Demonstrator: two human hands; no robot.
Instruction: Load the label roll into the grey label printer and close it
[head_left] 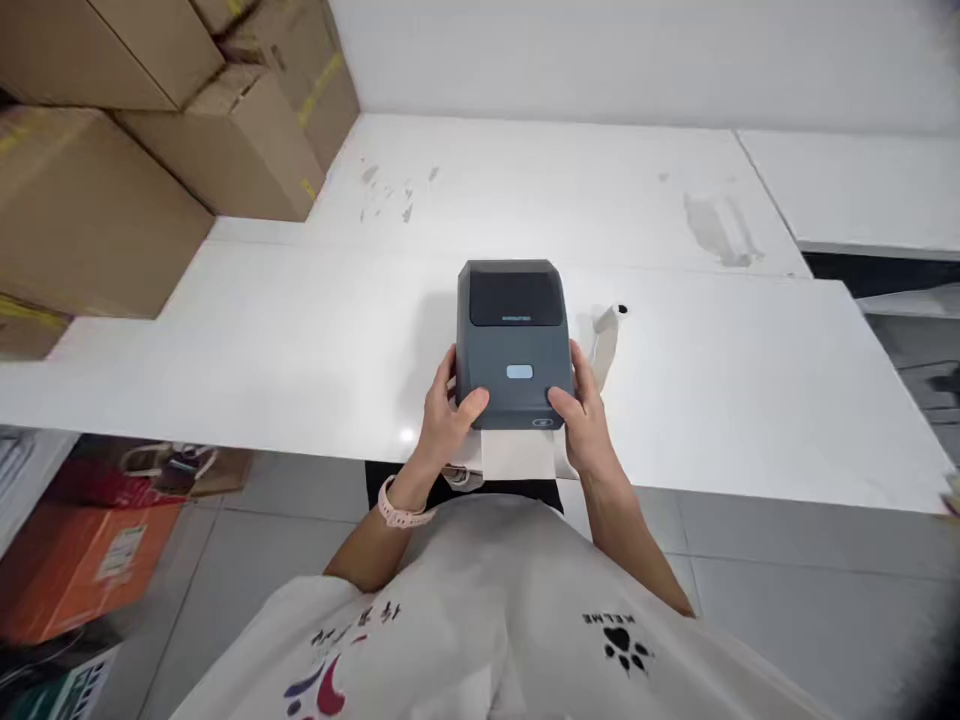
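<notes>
A dark grey, boxy plastic device with rounded corners [487, 350] is at the front part of a long white table [720, 400], straight ahead of the person; whether its base rests on the surface or is slightly raised, I cannot tell. A glossy black panel [516, 295] covers the far part of its top, and a pale blue rounded-rectangle button [520, 372] sits nearer the person.

The left hand [442, 415] grips the device's left side near its front corner, thumb on top and fingers along the side wall. The right hand [589, 425] grips the right side in the same way, its thumb over the near right corner. A pale pink perforated wristband [397, 512] circles the left wrist.

A flat white paper strip [517, 455] shows from under the device's near edge, between the two wrists. Just beside the device on the right, a small white paper roll [609, 320] lies on the table, with a loose length running toward the right hand.

Brown cardboard boxes with yellow tape [90, 210] are stacked at the table's left end. Below, an orange box with a white label [82, 575] stands to the left, near the grey tiled floor [277, 560].
</notes>
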